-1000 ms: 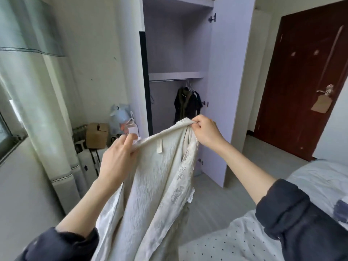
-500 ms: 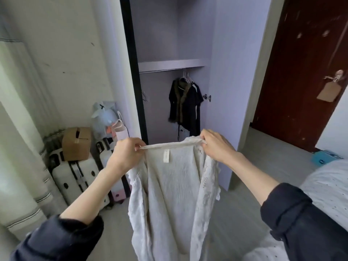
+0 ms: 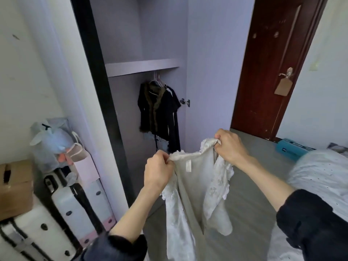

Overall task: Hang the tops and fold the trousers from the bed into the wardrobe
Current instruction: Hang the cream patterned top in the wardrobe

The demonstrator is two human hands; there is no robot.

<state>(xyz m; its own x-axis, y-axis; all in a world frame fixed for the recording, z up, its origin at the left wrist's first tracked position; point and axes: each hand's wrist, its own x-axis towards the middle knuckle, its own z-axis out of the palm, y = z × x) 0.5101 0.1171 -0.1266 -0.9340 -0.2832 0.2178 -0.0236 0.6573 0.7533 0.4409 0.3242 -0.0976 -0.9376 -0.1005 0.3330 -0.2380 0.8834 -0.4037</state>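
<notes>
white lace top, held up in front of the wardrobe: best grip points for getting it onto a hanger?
Probably the neckline edge, pinched from above at both ends, as the left hand and right hand hold the white top now. The label sits between them, so the collar is spread and the body hangs straight down, leaving the neck opening free for a hanger.

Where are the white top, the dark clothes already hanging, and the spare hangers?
white top [image 3: 195,178], head view, back panel below label.
dark clothes [image 3: 160,110], head view, chest.
spare hangers [image 3: 157,80], head view, white hooks.
</notes>
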